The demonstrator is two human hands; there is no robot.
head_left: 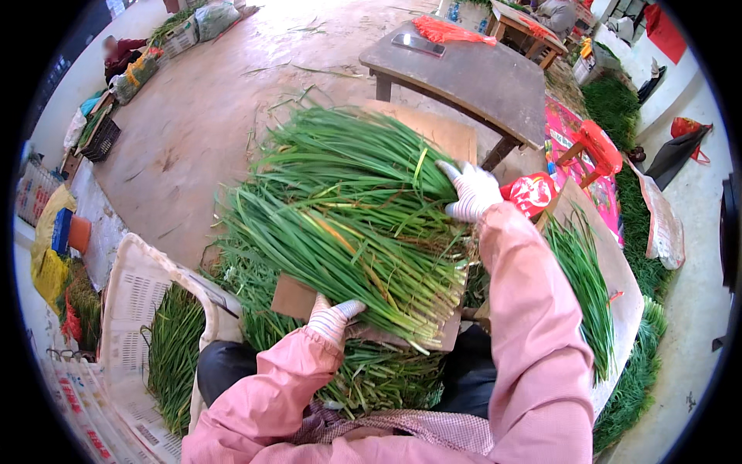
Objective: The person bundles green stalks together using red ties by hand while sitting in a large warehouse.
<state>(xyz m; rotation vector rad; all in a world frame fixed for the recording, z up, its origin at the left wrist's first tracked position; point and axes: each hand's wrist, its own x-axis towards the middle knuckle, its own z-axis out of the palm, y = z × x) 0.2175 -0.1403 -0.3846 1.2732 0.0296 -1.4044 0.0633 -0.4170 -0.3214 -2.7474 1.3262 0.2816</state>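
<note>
A large heap of green garlic chives (pixel 332 209) lies on a brown board over my lap, leaves toward the far left and pale stem ends toward the near right. My left hand (pixel 331 319), in a white striped glove, grips the near edge of the heap, its thumb outside and its other fingers partly hidden by the leaves. At the far right of the heap, my right hand (pixel 473 192), gloved alike, rests against the chives with fingers stretched and apart. More chives (pixel 379 375) lie below the board.
A white plastic crate (pixel 139 286) holding chives stands at left. A smaller bunch (pixel 580 286) lies on a board at right. Beyond, a dark table (pixel 479 73) carries a phone (pixel 418 44) and red ties (pixel 452 31). A red stool (pixel 599 147) stands right; a person (pixel 124 58) sits far left.
</note>
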